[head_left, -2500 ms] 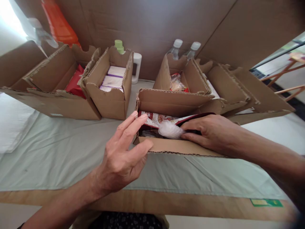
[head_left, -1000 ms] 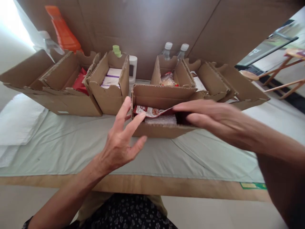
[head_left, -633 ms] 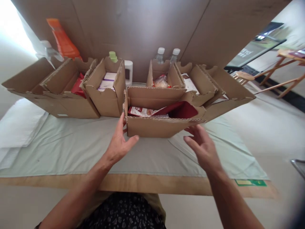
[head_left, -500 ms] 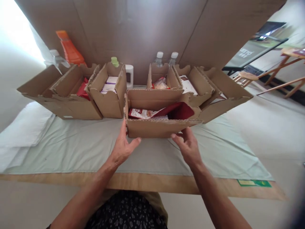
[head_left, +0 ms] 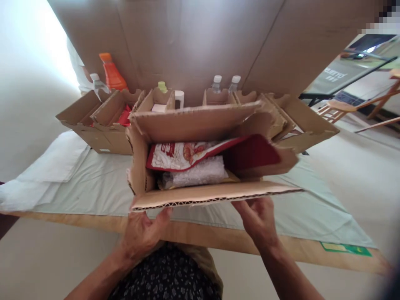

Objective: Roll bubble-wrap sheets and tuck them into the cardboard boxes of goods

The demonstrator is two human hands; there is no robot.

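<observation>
An open-topped cardboard box [head_left: 193,125] is raised off the table close to me, its opening tilted into view. My left hand [head_left: 142,233] grips its lower left, with the thumb near the front wall and the other fingers mostly hidden. At the right, my right hand [head_left: 259,218] holds the box from below the front edge, its fingertips out of sight. Inside lies a red and white printed food packet [head_left: 171,156]. Beside it is a bubble-wrapped item [head_left: 200,171], and a dark red flap or packet [head_left: 256,154] leans at the right end.
Several cardboard boxes [head_left: 117,141] line the back of the cloth-covered table [head_left: 106,183]. Behind them stand an orange bottle [head_left: 113,75] and clear bottles with white caps [head_left: 235,83]. White sheets [head_left: 56,162] lie left; a wooden stool [head_left: 337,105] stands right.
The box has been lifted from the table and brought toward me, tilting so more of its contents show. Both hands, apart-fingered before, now hold it. The view has shifted slightly.
</observation>
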